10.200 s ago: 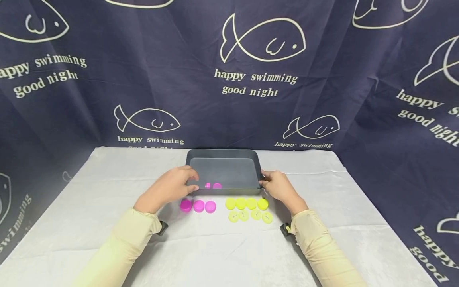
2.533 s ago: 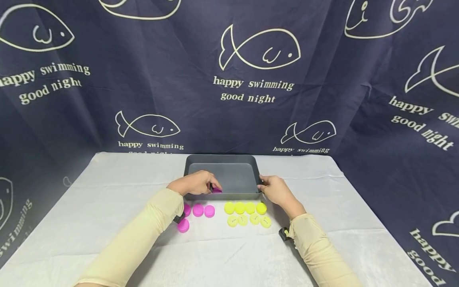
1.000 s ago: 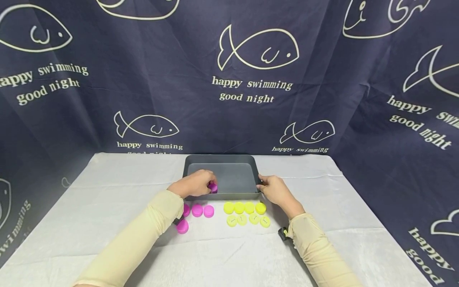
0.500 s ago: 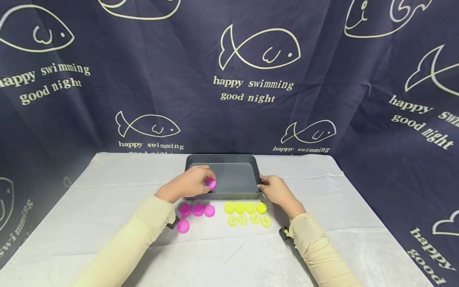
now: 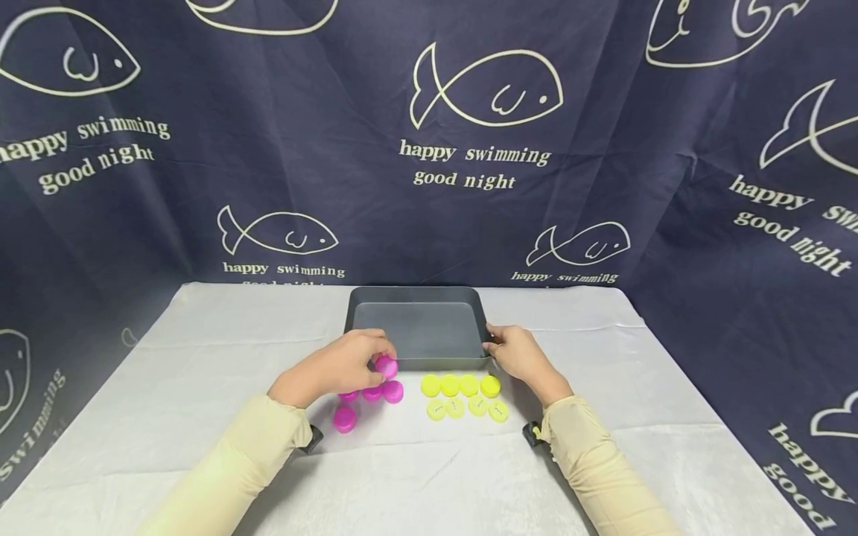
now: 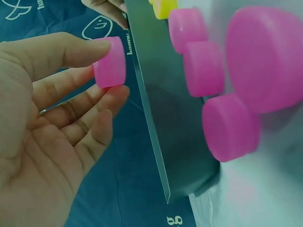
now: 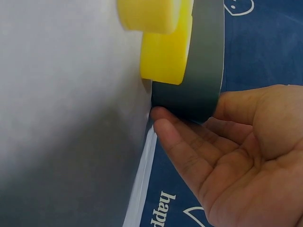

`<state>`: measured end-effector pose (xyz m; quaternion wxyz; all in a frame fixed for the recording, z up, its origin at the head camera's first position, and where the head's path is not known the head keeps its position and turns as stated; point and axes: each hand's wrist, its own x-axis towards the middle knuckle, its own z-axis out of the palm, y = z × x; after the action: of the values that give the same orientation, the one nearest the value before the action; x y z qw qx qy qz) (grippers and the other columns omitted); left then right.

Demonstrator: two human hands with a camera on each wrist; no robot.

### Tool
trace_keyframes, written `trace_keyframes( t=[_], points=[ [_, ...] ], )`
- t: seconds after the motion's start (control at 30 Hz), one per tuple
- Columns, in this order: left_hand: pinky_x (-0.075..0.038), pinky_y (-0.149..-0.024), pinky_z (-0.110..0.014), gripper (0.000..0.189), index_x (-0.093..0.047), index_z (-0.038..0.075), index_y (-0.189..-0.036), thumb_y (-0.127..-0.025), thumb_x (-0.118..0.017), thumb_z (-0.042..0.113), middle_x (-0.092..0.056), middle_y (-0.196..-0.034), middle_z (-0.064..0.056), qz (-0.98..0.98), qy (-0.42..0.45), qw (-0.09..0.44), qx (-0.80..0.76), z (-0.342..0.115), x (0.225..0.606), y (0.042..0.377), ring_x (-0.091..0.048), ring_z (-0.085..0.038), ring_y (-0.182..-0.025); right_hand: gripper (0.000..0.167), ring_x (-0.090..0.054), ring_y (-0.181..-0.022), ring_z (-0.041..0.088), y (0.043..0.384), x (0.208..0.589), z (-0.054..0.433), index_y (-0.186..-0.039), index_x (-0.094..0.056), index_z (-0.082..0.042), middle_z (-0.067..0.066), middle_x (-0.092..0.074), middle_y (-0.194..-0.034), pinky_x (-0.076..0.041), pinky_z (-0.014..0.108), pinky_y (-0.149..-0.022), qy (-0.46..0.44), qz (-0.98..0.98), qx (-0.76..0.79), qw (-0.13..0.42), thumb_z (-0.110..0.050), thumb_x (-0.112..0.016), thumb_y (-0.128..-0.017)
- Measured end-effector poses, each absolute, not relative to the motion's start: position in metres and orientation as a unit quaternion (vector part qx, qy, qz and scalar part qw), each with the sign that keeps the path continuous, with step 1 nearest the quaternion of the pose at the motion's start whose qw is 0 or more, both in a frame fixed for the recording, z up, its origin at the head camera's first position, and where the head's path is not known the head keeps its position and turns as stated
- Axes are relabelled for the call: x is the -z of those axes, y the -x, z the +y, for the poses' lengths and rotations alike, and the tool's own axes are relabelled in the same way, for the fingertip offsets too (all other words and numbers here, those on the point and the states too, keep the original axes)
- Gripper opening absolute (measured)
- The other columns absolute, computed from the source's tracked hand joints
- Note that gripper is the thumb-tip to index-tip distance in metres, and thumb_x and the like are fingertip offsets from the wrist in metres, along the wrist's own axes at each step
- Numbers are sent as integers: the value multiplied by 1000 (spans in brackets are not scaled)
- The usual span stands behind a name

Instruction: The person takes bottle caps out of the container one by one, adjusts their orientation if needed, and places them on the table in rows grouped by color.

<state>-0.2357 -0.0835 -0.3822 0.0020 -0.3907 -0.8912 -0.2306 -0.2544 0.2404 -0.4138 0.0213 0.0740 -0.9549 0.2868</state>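
- Navy cloth printed with fish hangs behind the counter, which wears a white cover; take the grey tray as your landmark for everything below.
- Your left hand has come back out of the tray. Half a second ago it was over the tray's floor near the front wall; now it sits just in front of that wall, above the pink row.
- Its fingers pinch one pink cap, thumb on one flat face and fingertips on the other, as the left wrist view shows plainly. The cap is off the cloth, held in the air.
- The tray's floor now shows no caps at all, whereas ten seconds ago two pink ones lay inside by the front wall. By my reading, you are emptying the tray, and this looks like the last cap out.
- In front of the tray, left of centre, lie the other pink caps, with one more set nearer to you.
- The yellow caps sit in two rows in front of the tray's right half, unchanged.
- Your right hand stays at the tray's front right corner, fingers curled round the wall and steadying it.
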Motion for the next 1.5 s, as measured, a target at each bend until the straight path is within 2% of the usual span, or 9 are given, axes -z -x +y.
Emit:
trace_keyframes(
  t=[0.13, 0.4, 0.63, 0.87, 0.97, 1.1, 1.33, 1.4, 1.5],
  points=[
    [-48, -70, -25, 23, -73, 10, -99, -77, -76, 6, -54, -88, 7, -896, 394, 4, 202, -89, 388, 224, -52, -10, -75, 45, -59, -108, 30, 255, 415, 241, -136, -54, 8, 20, -56, -138, -48, 43, -86, -77, -955, -286, 20, -12, -63, -96],
    [-46, -64, -25, 20, -71, 12, -95, -77, -77, 7, -52, -85, 5, -910, 384, -16, 157, -91, 389, 205, -49, -8, -68, 45, -60, -102, 29, 254, 414, 243, -136, -55, 7, 20, -56, -138, -49, 40, -81, -79, -955, -287, 19, -13, -63, -97],
    [-45, -64, -25, 15, -67, 15, -81, -75, -79, 9, -52, -77, 8, -911, 389, -55, 127, -90, 386, 199, -48, -8, -67, 45, -59, -104, 30, 253, 414, 243, -136, -55, 8, 20, -55, -139, -48, 40, -83, -83, -955, -285, 21, -13, -62, -97],
    [-49, -69, -26, 20, -70, 13, -83, -73, -87, 15, -55, -79, 10, -915, 383, -77, 103, -90, 392, 195, -49, -7, -70, 45, -60, -104, 30, 254, 415, 241, -136, -55, 7, 20, -55, -139, -49, 41, -82, -88, -954, -286, 23, -13, -63, -96],
    [-48, -68, -26, 22, -70, 14, -81, -71, -89, 17, -56, -77, 10, -918, 376, -76, 98, -92, 395, 194, -48, -7, -69, 45, -60, -108, 31, 254, 416, 240, -135, -55, 7, 20, -56, -138, -49, 44, -88, -93, -954, -285, 27, -13, -63, -96],
    [-48, -68, -27, 22, -71, 15, -82, -70, -90, 19, -56, -76, 11, -921, 372, -67, 96, -91, 398, 193, -48, -6, -69, 45, -61, -106, 32, 254, 417, 242, -136, -55, 8, 20, -56, -138, -50, 44, -85, -94, -953, -286, 21, -13, -63, -96],
    [-49, -69, -27, 20, -71, 19, -80, -70, -88, 21, -55, -75, 13, -920, 376, -52, 94, -87, 403, 196, -49, -6, -69, 46, -58, -120, 34, 253, 419, 246, -137, -53, 7, 19, -54, -140, -49, 44, -90, -83, -955, -283, 17, -14, -62, -97],
    [-49, -69, -27, 20, -70, 19, -80, -70, -88, 21, -54, -75, 13, -919, 380, -51, 96, -87, 403, 197, -49, -6, -69, 46, -60, -112, 32, 253, 420, 247, -137, -53, 7, 19, -54, -140, -49, 43, -84, -80, -955, -284, 16, -14, -61, -97],
    [-48, -66, -27, 20, -70, 19, -80, -71, -88, 22, -55, -74, 12, -915, 385, -53, 108, -89, 402, 198, -49, -6, -68, 46, -60, -112, 31, 251, 422, 247, -137, -53, 6, 18, -54, -140, -49, 42, -85, -82, -956, -283, 18, -15, -61, -97]
  ],
)
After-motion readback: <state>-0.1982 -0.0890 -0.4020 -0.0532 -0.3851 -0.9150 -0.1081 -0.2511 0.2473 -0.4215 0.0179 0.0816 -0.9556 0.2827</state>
